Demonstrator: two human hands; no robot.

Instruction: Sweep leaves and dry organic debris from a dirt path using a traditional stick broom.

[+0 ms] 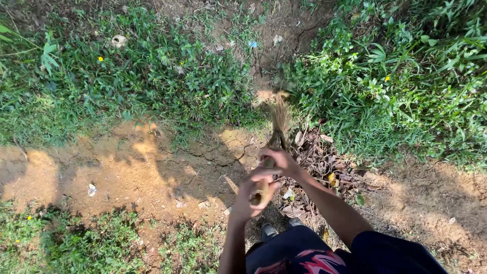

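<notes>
Both my hands grip the handle of a stick broom [277, 122] that points away from me. My left hand [252, 195] closes around the near end of the handle. My right hand [280, 161] holds it further up, just below the bristles. The straw-coloured bristles are blurred and reach over bare soil toward the weeds. A pile of dry brown leaves [324, 162] lies on the ground right beside my right hand.
Cracked bare earth [152, 172] spreads left and centre, with small white scraps [92, 190] on it. Green weeds [401, 76] crowd the upper right, upper left and lower left. My shoes [269, 231] show at the bottom.
</notes>
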